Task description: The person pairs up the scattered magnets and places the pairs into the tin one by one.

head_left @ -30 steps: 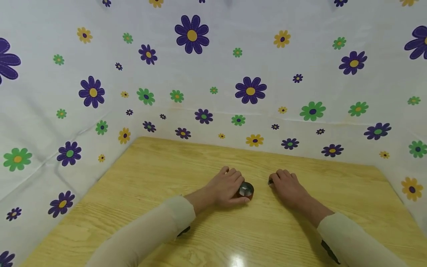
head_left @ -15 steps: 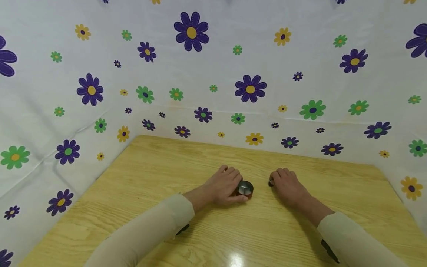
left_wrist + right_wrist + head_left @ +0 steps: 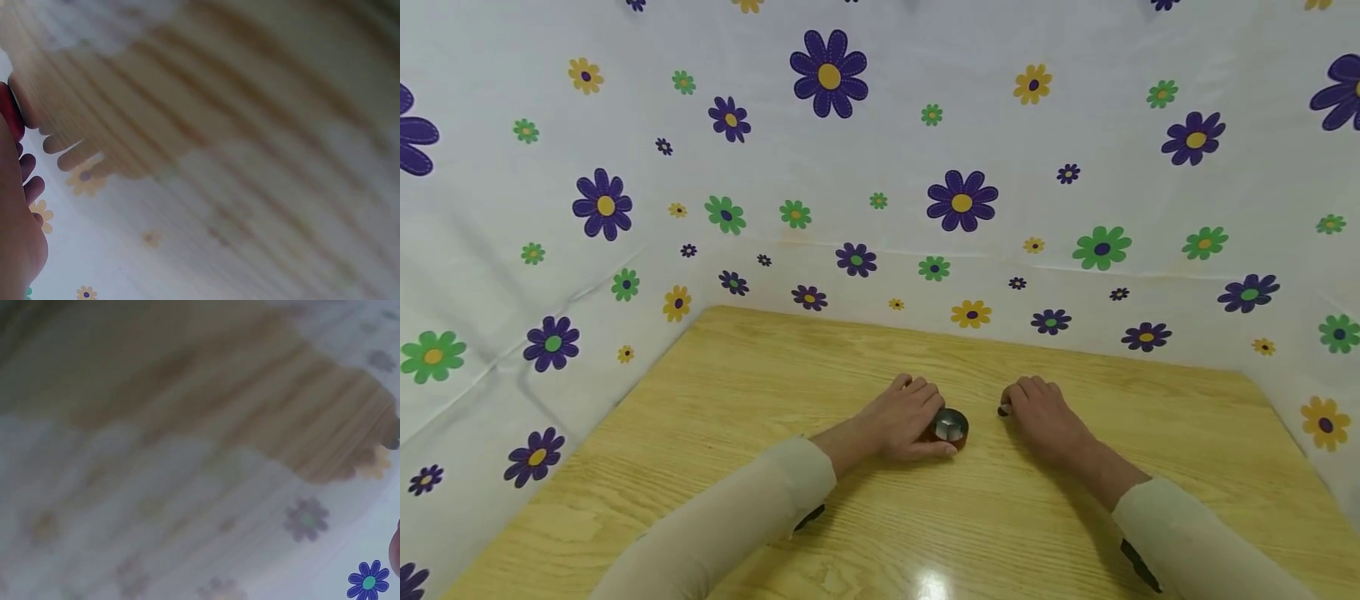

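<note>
My left hand (image 3: 904,421) grips a small round container (image 3: 951,427) from its left side, thumb along the near side. The container has a reddish outer wall, a dark rim and a shiny metallic inside, and it sits on the wooden table (image 3: 820,358). In the left wrist view a bit of its red side (image 3: 11,112) shows at the left edge by the fingers. A short gap to the right, my right hand (image 3: 1041,417) pinches a small dark piece (image 3: 1003,410) with a pale spot, low over the table. Most of that piece is hidden behind the fingers, so I cannot tell its kind.
A white cloth (image 3: 880,150) printed with purple, green and yellow flowers hangs behind the table and along both sides. Light glares off the table's near part. Table reflections fill most of both wrist views.
The right hand has shifted very slightly to the left with the small dark piece. The left hand keeps its grip on the round container, and the head view has moved a little.
</note>
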A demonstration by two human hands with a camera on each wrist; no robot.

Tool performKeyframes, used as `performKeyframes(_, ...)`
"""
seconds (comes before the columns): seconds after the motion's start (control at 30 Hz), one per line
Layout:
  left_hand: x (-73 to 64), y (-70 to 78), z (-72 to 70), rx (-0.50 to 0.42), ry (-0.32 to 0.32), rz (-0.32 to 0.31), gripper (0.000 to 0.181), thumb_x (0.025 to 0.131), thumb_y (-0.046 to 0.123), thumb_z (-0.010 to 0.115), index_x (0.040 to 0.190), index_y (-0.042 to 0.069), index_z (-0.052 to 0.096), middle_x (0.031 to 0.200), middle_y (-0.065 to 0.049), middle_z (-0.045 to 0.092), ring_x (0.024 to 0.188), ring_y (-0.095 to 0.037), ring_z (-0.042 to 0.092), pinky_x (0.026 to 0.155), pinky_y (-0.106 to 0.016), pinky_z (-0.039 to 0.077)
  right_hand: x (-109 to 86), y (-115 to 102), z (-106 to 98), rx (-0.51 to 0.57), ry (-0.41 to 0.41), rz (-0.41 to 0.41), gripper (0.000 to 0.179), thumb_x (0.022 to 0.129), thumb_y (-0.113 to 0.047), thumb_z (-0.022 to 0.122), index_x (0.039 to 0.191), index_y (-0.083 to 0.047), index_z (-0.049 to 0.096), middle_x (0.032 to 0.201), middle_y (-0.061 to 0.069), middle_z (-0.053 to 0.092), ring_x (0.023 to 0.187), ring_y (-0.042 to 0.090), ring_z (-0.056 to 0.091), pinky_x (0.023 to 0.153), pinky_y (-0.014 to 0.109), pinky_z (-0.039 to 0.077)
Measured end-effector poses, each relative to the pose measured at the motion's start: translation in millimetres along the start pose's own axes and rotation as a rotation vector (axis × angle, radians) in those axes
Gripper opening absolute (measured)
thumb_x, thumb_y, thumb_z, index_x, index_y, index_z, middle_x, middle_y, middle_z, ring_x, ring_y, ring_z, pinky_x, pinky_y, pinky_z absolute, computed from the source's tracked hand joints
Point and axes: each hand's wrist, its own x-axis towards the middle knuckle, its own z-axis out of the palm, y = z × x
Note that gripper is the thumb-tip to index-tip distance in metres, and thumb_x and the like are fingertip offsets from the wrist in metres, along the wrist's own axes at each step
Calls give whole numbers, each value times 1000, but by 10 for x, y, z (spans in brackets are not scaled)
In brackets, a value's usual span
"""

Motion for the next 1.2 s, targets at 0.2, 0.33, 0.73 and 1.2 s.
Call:
performKeyframes(0.2,6,15,-4,-10,8,0,68,93,76,36,123,18,55,117,3,56,111,-16,49,99,-39,35,44,-25,-5,-30,2,1,7,101,-12,57,107,-8,55,100,4,53,94,23,47,85,42,37)
performKeyframes(0.33,0,17,-1,-14,21,1,68,93,76,36,121,17,56,116,3,57,111,-16,50,98,-40,36,81,-77,-3,-70,27,-34,8,100,-12,60,106,-8,55,99,4,52,93,23,46,86,42,37)
performKeyframes(0.73,-25,-4,52,-44,12,-21,68,92,78,36,118,17,55,112,4,55,110,-16,50,100,-39,36,186,-247,41,-8,173,-116,10,97,-12,63,104,-9,57,98,3,55,89,20,46,80,37,38)
performKeyframes(1.2,26,14,39,-66,7,-19,70,91,78,38,119,16,55,112,4,55,107,-15,49,99,-39,37,222,-422,74,47,285,-234,10,94,-9,66,101,-7,58,96,2,55,87,17,46,75,32,38)
